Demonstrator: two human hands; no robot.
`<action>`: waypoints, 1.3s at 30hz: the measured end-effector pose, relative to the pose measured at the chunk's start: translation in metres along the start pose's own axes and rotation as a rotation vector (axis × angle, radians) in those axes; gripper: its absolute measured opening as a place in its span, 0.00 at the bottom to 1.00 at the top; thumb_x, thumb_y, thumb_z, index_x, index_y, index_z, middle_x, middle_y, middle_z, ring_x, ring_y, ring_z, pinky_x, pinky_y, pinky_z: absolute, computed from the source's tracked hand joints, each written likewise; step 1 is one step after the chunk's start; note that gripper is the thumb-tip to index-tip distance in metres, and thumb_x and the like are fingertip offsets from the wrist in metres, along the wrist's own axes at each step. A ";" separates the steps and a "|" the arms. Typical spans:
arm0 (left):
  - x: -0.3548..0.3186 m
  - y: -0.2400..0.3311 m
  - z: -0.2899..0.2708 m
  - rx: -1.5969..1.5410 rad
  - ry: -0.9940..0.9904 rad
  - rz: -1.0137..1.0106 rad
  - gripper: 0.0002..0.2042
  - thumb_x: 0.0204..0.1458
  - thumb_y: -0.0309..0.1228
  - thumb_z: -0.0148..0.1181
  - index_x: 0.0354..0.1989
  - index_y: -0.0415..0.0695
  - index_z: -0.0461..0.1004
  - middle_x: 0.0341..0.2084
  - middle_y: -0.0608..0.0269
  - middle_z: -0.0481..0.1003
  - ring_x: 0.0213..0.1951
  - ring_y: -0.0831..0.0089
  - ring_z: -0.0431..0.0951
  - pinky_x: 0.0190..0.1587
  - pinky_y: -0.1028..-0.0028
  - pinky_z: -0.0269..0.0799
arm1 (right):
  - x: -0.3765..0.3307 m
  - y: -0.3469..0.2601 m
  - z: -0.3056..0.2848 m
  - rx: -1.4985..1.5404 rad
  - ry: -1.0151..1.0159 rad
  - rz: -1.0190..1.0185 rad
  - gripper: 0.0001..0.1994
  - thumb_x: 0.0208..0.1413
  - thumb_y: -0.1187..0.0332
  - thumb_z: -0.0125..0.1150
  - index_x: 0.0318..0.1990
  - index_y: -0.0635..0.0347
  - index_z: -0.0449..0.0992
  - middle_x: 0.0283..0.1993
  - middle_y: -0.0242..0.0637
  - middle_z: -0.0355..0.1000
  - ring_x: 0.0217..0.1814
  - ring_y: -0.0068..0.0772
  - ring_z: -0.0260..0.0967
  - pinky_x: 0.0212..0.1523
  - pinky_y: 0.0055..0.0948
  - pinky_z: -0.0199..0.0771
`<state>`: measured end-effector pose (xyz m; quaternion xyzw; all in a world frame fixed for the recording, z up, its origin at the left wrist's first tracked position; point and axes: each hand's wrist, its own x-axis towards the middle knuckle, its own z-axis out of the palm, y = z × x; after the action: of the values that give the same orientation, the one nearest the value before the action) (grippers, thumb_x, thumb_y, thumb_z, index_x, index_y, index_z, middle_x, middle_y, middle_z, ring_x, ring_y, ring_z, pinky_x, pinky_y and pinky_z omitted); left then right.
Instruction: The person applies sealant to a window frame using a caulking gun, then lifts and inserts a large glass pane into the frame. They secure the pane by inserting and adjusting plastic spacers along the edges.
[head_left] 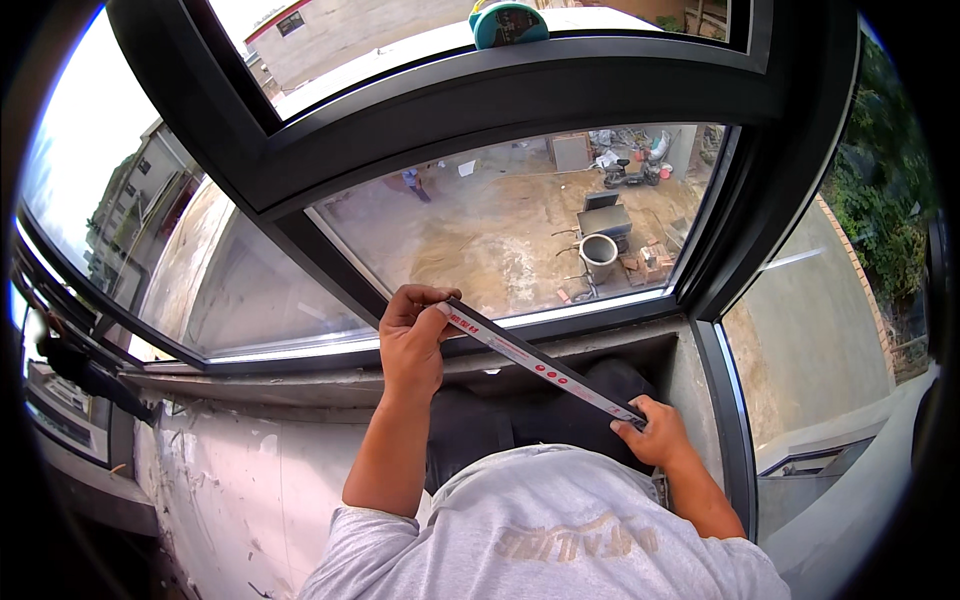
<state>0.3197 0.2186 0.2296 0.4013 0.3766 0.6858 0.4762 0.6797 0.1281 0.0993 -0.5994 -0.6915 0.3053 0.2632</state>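
Hands: two, a left hand (412,345) and a right hand (655,432), both belonging to the person wearing the camera.
Long flat strips: one, a grey strip (540,365) with red markings, gripped at one end by each hand.
Tape rolls: one, a teal roll (510,22) sitting on the upper frame bar.
Dark window frames: one, a window frame (520,100) with several glass panes.
Buckets outside below: one, a pale round bucket (598,255).
Scooters outside below: one, a parked scooter (628,172).
People on the ground outside: one, a distant person (412,180).
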 end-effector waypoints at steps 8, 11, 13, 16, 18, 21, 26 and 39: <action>0.015 -0.023 -0.016 -0.062 0.028 -0.006 0.08 0.57 0.15 0.52 0.39 0.40 0.75 0.43 0.50 0.81 0.38 0.71 0.82 0.42 0.73 0.81 | 0.010 0.000 0.010 -0.049 0.110 -0.051 0.17 0.49 0.55 0.76 0.36 0.56 0.78 0.27 0.43 0.79 0.32 0.52 0.79 0.35 0.44 0.78; 0.017 -0.032 -0.022 -0.127 0.061 0.001 0.09 0.55 0.14 0.51 0.38 0.40 0.75 0.43 0.52 0.81 0.37 0.77 0.76 0.40 0.78 0.71 | 0.012 -0.001 0.014 -0.058 0.110 -0.054 0.16 0.48 0.57 0.77 0.34 0.56 0.78 0.27 0.42 0.78 0.31 0.51 0.79 0.34 0.45 0.78; 0.018 -0.036 -0.024 -0.155 0.088 -0.009 0.10 0.54 0.14 0.49 0.38 0.41 0.74 0.43 0.52 0.81 0.38 0.78 0.75 0.40 0.80 0.67 | 0.013 -0.004 0.015 -0.072 0.094 -0.056 0.16 0.48 0.57 0.77 0.33 0.57 0.77 0.27 0.42 0.78 0.31 0.52 0.79 0.33 0.45 0.77; 0.020 -0.039 -0.032 -0.165 0.080 -0.022 0.11 0.53 0.14 0.48 0.37 0.41 0.74 0.42 0.52 0.81 0.39 0.77 0.76 0.41 0.79 0.68 | 0.014 -0.009 0.014 -0.102 0.050 -0.048 0.16 0.49 0.56 0.76 0.32 0.57 0.77 0.27 0.43 0.78 0.31 0.54 0.78 0.33 0.46 0.77; 0.019 -0.040 -0.032 -0.172 0.108 -0.030 0.11 0.52 0.13 0.48 0.37 0.41 0.74 0.42 0.53 0.81 0.39 0.77 0.75 0.40 0.80 0.67 | 0.014 -0.010 0.013 -0.109 0.002 -0.030 0.17 0.50 0.55 0.75 0.32 0.57 0.76 0.27 0.44 0.78 0.31 0.55 0.78 0.33 0.47 0.76; 0.019 -0.047 -0.040 -0.166 0.120 -0.050 0.12 0.52 0.13 0.48 0.38 0.42 0.74 0.42 0.53 0.81 0.39 0.77 0.75 0.39 0.79 0.67 | 0.012 -0.013 0.013 -0.107 -0.006 -0.031 0.18 0.51 0.54 0.74 0.32 0.58 0.76 0.27 0.46 0.78 0.32 0.58 0.78 0.33 0.47 0.76; 0.013 -0.049 -0.046 -0.144 0.152 -0.055 0.13 0.52 0.13 0.47 0.39 0.41 0.74 0.42 0.54 0.81 0.38 0.77 0.74 0.39 0.78 0.67 | 0.009 -0.016 0.013 -0.138 -0.072 0.018 0.19 0.50 0.53 0.74 0.33 0.60 0.76 0.28 0.47 0.78 0.32 0.58 0.78 0.34 0.47 0.76; -0.008 -0.035 -0.039 -0.277 0.157 0.108 0.07 0.61 0.21 0.55 0.46 0.39 0.71 0.56 0.46 0.76 0.56 0.54 0.80 0.61 0.60 0.79 | 0.011 -0.023 0.024 -0.217 0.140 -0.195 0.14 0.49 0.62 0.76 0.31 0.59 0.76 0.28 0.46 0.75 0.31 0.58 0.75 0.33 0.49 0.73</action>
<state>0.2979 0.2149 0.1808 0.2966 0.2924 0.7851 0.4584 0.6449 0.1346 0.0997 -0.5743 -0.7551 0.1596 0.2729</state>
